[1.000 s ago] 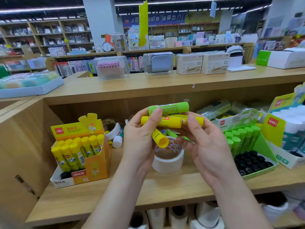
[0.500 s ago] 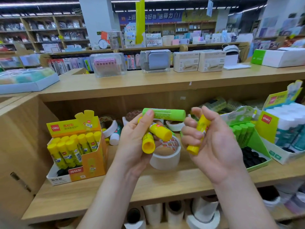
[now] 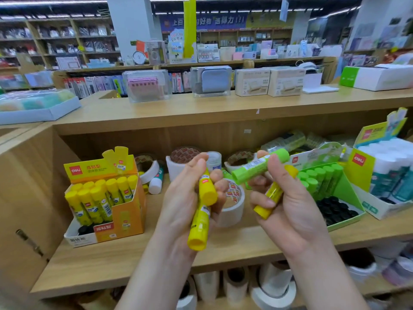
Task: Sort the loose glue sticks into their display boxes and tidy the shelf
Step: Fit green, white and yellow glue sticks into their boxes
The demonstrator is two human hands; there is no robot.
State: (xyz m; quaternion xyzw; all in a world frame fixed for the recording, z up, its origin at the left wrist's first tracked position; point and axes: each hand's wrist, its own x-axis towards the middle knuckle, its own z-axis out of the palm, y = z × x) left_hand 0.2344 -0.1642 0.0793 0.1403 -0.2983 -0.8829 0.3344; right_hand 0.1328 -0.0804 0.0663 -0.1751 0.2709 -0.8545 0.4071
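My left hand (image 3: 185,198) grips two yellow glue sticks (image 3: 201,211), one pointing down toward me, the other crossing it with its cap toward the camera. My right hand (image 3: 288,211) holds a green glue stick (image 3: 257,166) between thumb and fingers and a yellow glue stick (image 3: 271,195) in its curled fingers. Both hands hover in front of the middle shelf. The orange display box (image 3: 125,211) with yellow sticks stands at the left. At the right, the green display box (image 3: 344,191) holds green sticks and black caps.
A white tape roll (image 3: 232,206) lies on the wooden shelf (image 3: 134,258) between my hands. More tape rolls and a small white bottle (image 3: 155,184) sit behind. A box of white-capped glue bottles (image 3: 391,175) stands far right. Rolls fill the shelf below.
The green stick has passed from my left hand to my right hand, which still holds its yellow stick. My left hand has turned its two yellow sticks downward. The view has shifted slightly.
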